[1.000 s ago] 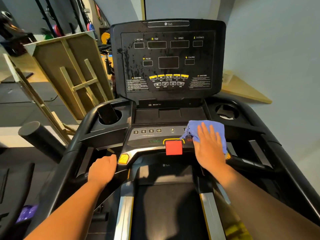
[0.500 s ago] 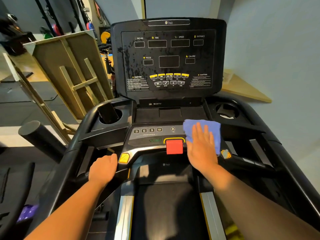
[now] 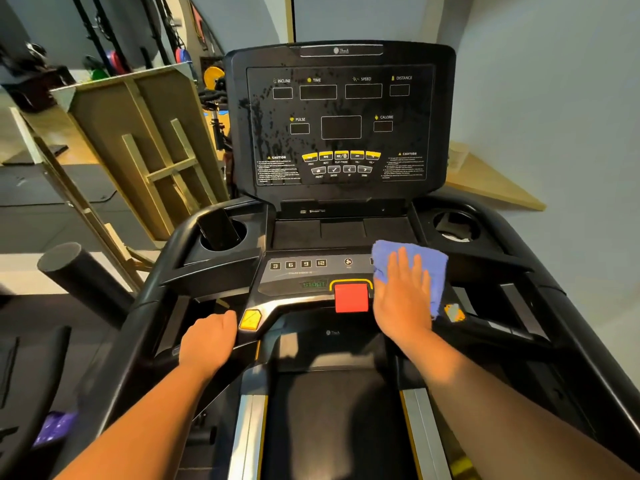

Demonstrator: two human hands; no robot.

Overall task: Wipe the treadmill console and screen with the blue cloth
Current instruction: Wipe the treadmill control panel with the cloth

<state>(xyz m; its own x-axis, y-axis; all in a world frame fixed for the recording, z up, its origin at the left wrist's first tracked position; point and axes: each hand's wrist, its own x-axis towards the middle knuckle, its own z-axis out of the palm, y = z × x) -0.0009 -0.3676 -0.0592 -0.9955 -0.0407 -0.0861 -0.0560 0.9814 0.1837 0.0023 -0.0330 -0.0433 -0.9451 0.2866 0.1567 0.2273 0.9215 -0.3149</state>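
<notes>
The black treadmill console (image 3: pixel 298 271) fills the middle of the view, with its upright dark screen (image 3: pixel 341 126) above, speckled with droplets on its left side. A blue cloth (image 3: pixel 431 263) lies flat on the right part of the lower button panel, just right of the red stop button (image 3: pixel 351 297). My right hand (image 3: pixel 401 299) presses palm-down on the cloth, fingers spread and pointing away from me. My left hand (image 3: pixel 207 341) is closed around the left handlebar (image 3: pixel 166 327) beside a yellow button (image 3: pixel 250 319).
A dark phone (image 3: pixel 218 228) stands in the left cup holder; the right cup holder (image 3: pixel 457 225) sits beyond the cloth. Wooden frames (image 3: pixel 145 150) lean at the left, with gym gear behind. A grey wall is at the right. The running belt (image 3: pixel 332 427) lies below.
My right hand has slid the cloth slightly left toward the red stop button and the cloth has flattened out. My left hand has stayed on the handlebar.
</notes>
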